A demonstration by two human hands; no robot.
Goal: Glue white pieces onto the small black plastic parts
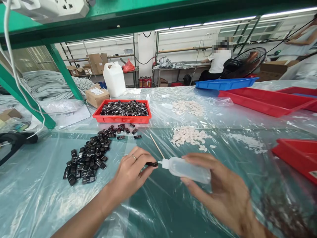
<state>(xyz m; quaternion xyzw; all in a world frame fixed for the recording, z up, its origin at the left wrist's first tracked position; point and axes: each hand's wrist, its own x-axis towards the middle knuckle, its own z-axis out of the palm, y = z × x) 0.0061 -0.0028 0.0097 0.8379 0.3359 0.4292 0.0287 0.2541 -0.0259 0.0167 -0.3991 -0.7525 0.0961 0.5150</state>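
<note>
Plastic-sheeted green workbench (pixel 158 211): left hand (pixel 131 173) pinching small glossy black part (pixel 152 164); right hand (pixel 223 191) fingers closed around translucent squeeze bottle (pixel 185 169), nozzle touching part

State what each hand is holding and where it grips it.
The left hand pinches a small black piece at its end between its fingertips. The right hand grips a clear squeeze bottle around its body.
</note>
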